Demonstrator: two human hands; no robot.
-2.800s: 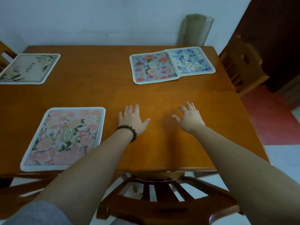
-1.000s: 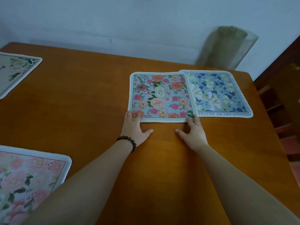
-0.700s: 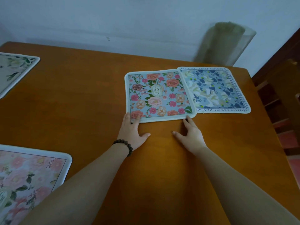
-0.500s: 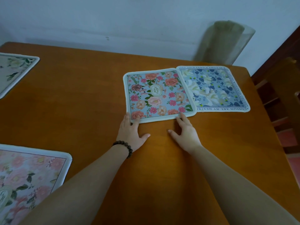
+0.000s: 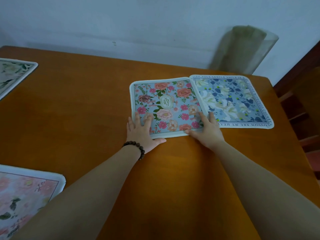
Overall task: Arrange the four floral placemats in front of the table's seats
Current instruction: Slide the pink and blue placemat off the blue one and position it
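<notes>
Head view, the only one we have. We see a wooden table (image 5: 86,118) from above, four floral placemats on it. Pink-flower placemat (image 5: 166,108), blue ground with a white border, lies at the far right part of the table. Its right edge overlaps the left edge of the blue-and-white placemat (image 5: 233,101), which sits at the far right corner and carries printed lettering round its border.

Left hand (image 5: 142,132) lies flat, fingers spread, on the near left corner of the pink-flower placemat; the thumb rests on the table just under its near edge. We read it as pressing, not clasping anything. A dark bead bracelet (image 5: 135,149) is on that wrist.

Right hand (image 5: 206,130) is also flat and spread, at the near right corner of the same placemat, where the two mats overlap; the outer fingers reach onto the blue-and-white placemat. No closed grasp here either. We cannot tell if the thumb is tucked under the edge.

Pale green-leaf placemat (image 5: 13,75) at the far left edge, partly cut off by the frame. Pink-rose placemat (image 5: 26,201) at the near left, also cut off.

Behind the table: a pale wall (image 5: 138,23) and a blurred greenish rolled sheet (image 5: 242,49) leaning on it. A wooden chair (image 5: 301,110) is at the right side.
</notes>
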